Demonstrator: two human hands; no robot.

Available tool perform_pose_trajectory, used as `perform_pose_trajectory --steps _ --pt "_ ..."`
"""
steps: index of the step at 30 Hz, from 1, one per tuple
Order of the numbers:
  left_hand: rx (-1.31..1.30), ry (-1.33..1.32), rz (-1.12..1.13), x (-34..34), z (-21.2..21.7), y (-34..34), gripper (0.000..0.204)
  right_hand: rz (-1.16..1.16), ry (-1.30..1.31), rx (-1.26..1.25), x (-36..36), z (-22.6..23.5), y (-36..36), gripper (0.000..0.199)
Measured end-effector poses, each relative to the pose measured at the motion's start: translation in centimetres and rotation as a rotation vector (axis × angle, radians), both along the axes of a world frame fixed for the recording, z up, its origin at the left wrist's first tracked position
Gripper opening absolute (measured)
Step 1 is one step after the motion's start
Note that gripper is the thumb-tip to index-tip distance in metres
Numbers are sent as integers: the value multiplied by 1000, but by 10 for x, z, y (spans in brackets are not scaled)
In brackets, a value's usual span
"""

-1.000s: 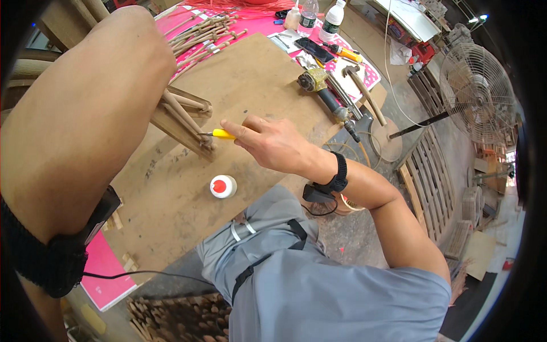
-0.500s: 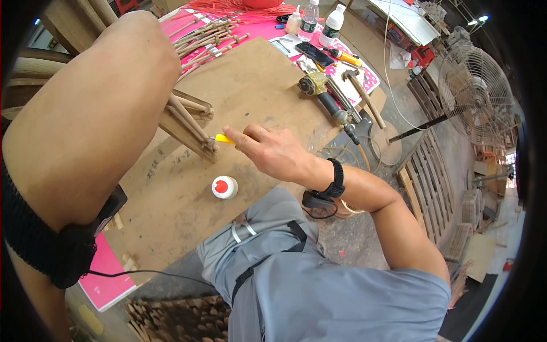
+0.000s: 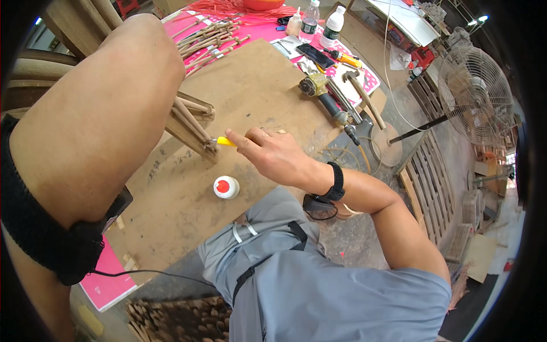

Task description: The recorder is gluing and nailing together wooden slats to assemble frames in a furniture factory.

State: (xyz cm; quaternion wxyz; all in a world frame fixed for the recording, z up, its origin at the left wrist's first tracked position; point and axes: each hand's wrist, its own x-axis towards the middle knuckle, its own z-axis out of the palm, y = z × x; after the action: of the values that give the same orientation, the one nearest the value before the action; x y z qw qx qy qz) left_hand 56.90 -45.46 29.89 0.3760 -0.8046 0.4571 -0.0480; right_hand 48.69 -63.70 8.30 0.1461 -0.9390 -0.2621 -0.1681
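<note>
My right hand (image 3: pixel 273 155) is closed around a small yellow-handled tool (image 3: pixel 227 141) with a thin metal tip. Its index finger lies along the handle, and the tip meets the lower end of a brown wooden frame with round rods (image 3: pixel 191 132). Large and close at the left, my left hand (image 3: pixel 122 97) covers part of this wood; its fingers are hidden behind the back of the hand. A white bottle with a red cap (image 3: pixel 227 187) stands on the brown board (image 3: pixel 165 222), just in front of the wooden frame.
Wooden rods (image 3: pixel 211 43) lie on pink sheeting at the back. Two bottles (image 3: pixel 332 27) stand beyond a nail gun (image 3: pixel 325 97) with a hose, and a hammer (image 3: pixel 364 97) lies beside it. A large fan (image 3: pixel 476 94) and a pallet (image 3: pixel 430 188) are on the right.
My left arm and hand have shifted slightly right, and the wooden frame's end has moved a little the same way. My right hand follows it slightly, keeping the yellow-handled tool at the wood.
</note>
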Motion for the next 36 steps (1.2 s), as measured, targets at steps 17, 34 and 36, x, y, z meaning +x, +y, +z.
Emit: perform_pose_trajectory --steps 17,34,36 --pt "-6 2 0 -2 1 0 21 53 -12 85 -5 3 -1 67" --pt "-16 -6 -7 -1 3 2 25 -30 57 -54 -12 0 16 56" --pt "-16 -8 -5 -2 2 2 25 -16 53 -29 -12 -5 16 56"
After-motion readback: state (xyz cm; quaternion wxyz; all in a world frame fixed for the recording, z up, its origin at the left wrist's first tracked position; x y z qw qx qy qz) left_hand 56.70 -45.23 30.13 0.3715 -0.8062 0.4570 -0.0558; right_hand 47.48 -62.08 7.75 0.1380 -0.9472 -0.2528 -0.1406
